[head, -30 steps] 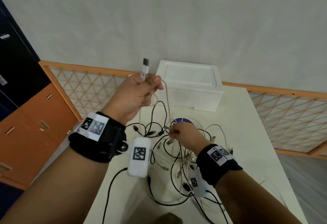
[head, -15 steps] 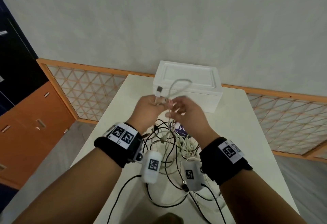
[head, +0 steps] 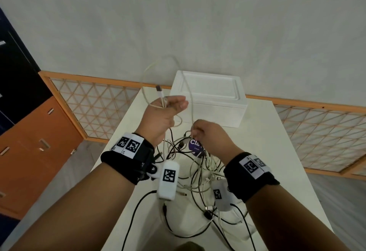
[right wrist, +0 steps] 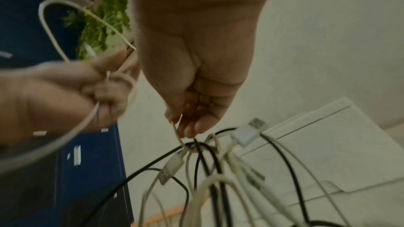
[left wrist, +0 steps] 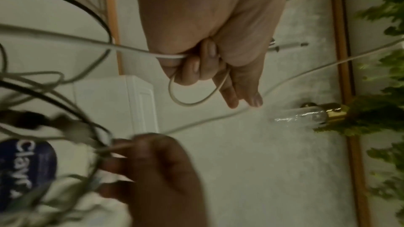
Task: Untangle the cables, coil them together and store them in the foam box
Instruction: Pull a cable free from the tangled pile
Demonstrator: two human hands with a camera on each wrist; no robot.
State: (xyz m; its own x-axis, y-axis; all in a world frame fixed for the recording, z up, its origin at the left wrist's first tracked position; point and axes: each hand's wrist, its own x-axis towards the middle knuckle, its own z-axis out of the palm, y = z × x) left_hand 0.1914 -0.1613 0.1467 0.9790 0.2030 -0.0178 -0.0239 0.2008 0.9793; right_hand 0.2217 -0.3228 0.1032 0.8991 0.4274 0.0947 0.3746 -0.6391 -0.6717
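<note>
Both forearms reach forward side by side, each wrist wrapped in a black band with printed markers. The left hand (head: 161,116) is raised a little higher than the other, its lower fingers (left wrist: 192,68) curled round a loop of white cable (head: 186,84) while the index finger and thumb stretch out nearly straight (the plug end stands up past the knuckles). The right hand (head: 210,137) sits lower and just beside it, palm turned down, fingertips (right wrist: 192,129) pinching the same cable.
</note>
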